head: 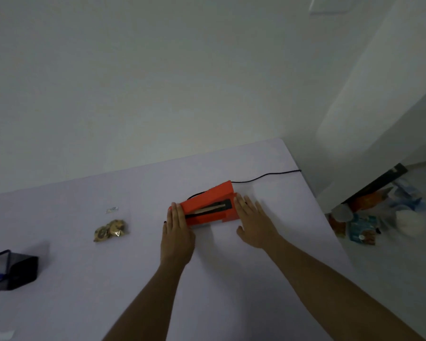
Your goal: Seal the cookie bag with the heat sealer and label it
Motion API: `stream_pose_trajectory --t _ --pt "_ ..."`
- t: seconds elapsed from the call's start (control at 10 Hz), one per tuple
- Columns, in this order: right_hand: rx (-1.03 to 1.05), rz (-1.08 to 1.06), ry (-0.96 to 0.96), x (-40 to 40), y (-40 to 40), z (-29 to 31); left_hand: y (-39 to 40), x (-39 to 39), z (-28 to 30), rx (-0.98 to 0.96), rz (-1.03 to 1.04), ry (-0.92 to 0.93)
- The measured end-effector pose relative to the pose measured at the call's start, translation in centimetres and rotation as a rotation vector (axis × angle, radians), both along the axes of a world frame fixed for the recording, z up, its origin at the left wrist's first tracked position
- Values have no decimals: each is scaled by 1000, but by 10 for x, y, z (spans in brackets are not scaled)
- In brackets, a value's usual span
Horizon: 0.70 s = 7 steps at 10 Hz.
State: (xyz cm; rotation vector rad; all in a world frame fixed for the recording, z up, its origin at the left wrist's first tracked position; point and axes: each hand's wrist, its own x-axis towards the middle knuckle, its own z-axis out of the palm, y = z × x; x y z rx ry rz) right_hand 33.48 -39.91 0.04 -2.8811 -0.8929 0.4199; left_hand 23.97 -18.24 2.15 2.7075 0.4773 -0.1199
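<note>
Orange box-shaped heat sealer [208,207] at frame centre on pale lilac worktop [133,267], lid up; left hand [177,232] and right hand [255,223] flank its ends, fingers straight, flat; clear plastic cookie bag [111,230] lies centre-left, apart

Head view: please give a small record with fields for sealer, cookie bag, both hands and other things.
sealer: red, lid raised, on table, black cord behind
left hand: flat against sealer's left end
right hand: flat at its right end
cookie bag: lies apart, left of sealer, untouched
other: dark box at left edge
</note>
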Motion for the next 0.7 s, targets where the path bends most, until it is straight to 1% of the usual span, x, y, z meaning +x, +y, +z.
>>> stream_pose_trajectory --t 0.2,0.4,0.5,0.6,0.7 --pt "0 -7 26 21 17 -2 14 21 1 19 -7 20" --pt "-27 -15 18 21 21 -2 21 22 3 29 -27 51" --pt "-5 -56 24 17 22 2 20 21 11 -1 -16 53" --pt "64 -114 -24 -4 23 2 17 12 15 -28 -1 19" --pt "113 -118 -27 -38 22 -2 13 -8 17 -48 -12 41"
